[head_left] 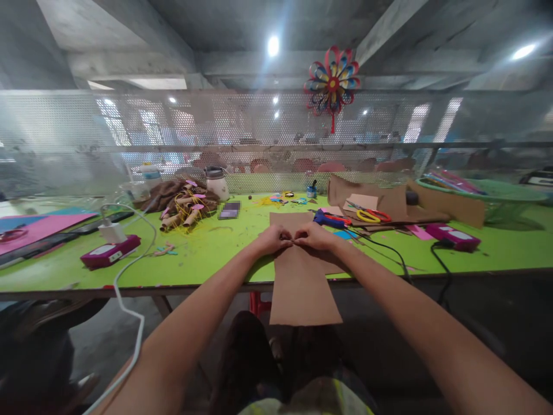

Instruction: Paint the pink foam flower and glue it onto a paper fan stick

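Observation:
A sheet of brown paper [303,288] lies across the front edge of the green table, its near end hanging over my lap. My left hand [276,239] and my right hand [311,236] meet on the sheet, thumbs and fingers pinching it between them. Behind the hands, the far end of the sheet rests on the table. Close to my right hand is a blue glue gun [327,219] with a black cord. Beyond it lie scissors with yellow handles [368,215] and scissors with red handles [382,215].
Brown rolled paper with yellow strands [185,210] is piled at the back left, near a jar [216,183]. Purple power strips stand left [111,252] and right [453,236]. A white cable [140,323] crosses my left arm. A green basket [501,199] sits at the right.

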{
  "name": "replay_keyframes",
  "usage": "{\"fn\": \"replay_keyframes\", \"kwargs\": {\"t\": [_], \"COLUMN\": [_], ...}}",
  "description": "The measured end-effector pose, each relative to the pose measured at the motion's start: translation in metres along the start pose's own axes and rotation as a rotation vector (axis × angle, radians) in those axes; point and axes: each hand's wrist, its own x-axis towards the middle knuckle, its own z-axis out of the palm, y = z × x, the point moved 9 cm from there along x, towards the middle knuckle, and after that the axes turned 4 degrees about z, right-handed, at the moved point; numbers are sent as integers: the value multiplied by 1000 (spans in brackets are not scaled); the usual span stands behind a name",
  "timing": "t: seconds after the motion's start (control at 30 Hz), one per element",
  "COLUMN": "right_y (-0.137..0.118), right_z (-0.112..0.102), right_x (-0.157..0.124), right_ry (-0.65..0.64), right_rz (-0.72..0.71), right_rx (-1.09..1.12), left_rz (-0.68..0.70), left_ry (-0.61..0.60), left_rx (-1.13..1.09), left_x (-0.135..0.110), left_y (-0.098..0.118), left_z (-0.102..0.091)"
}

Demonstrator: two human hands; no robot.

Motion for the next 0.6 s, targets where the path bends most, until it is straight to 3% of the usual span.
{"fn": "replay_keyframes", "kwargs": {"t": [0.13,0.27,0.6], "right_y": [-3,-6,-8], "right_z": [0,0,-5], "right_x": [-1,-5,-15], "right_ry": [40,-2,-43], "right_rz": [-57,-137,-143], "right_rx": [-85,-136,-175], "left_rz": [-8,3,44], "left_ry": [13,25,21], "left_rx": [54,70,88], "left_x": [4,4,0], "left_y": [3,5,11], "left_z": [3,3,0]}}
